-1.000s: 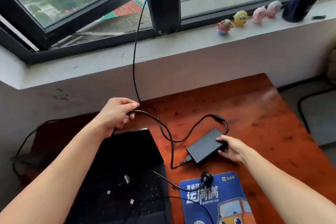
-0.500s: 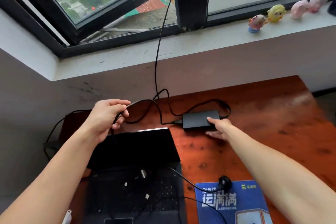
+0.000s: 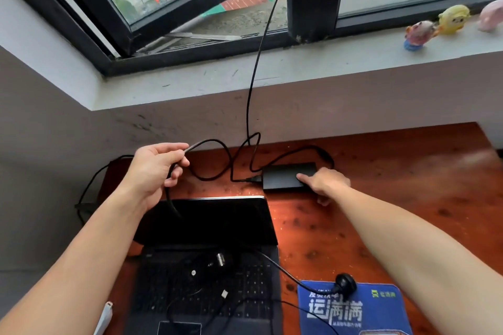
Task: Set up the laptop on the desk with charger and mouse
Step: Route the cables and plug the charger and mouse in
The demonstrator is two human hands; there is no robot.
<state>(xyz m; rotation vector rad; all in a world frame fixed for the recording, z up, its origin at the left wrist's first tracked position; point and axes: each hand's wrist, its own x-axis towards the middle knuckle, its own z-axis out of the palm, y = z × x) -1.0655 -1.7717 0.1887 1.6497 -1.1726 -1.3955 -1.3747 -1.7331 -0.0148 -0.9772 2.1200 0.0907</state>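
Observation:
An open black laptop [image 3: 204,221] stands on the red-brown desk [image 3: 408,198], with loose cable ends and plugs [image 3: 220,260] lying on its keyboard. Behind it, near the wall, lies the black charger brick [image 3: 280,177]. My right hand [image 3: 325,183] rests its fingers on the brick's right end. Left of the brick, my left hand [image 3: 153,168] grips the charger cable [image 3: 209,141] and holds it above the desk. A blue mouse pad [image 3: 353,310] lies right of the laptop, and a round black plug [image 3: 345,282] sits on its top edge.
A black cable [image 3: 255,62] runs from the desk up over the sill and out of the open window. Small toy figures [image 3: 416,34] stand on the sill at right. A white object [image 3: 104,315] lies at the laptop's left front corner.
My right hand slid the charger brick from beside the mouse pad to the back of the desk. My left hand kept hold of the cable and lifted it a little.

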